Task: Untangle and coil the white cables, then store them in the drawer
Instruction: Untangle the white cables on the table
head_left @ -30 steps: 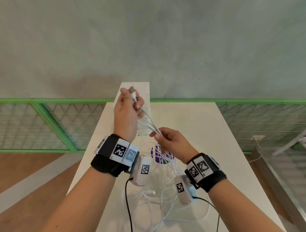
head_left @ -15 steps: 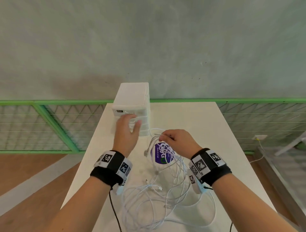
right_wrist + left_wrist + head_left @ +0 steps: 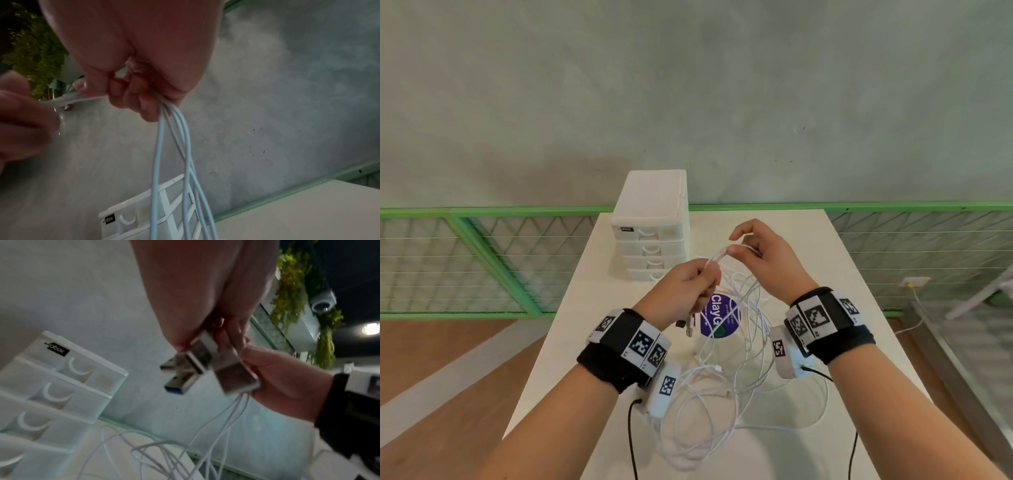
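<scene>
White cables [image 3: 736,377] are held bunched above the table [image 3: 859,308]: left hand [image 3: 681,291] is curled round the plug ends, right hand [image 3: 763,260] pinches the strands just beside it. Loose loops lie on the table below, over a purple sticker [image 3: 722,318]. USB plugs [image 3: 197,369] are shown only in the left wrist view. Drawer unit [image 3: 650,229] stands shut at the far edge, bare tabletop to its right.

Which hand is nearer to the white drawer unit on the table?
Left. The left hand holds the white cables just in front of the drawer unit, near its lowest drawer. The right hand pinches them farther to its right.
</scene>
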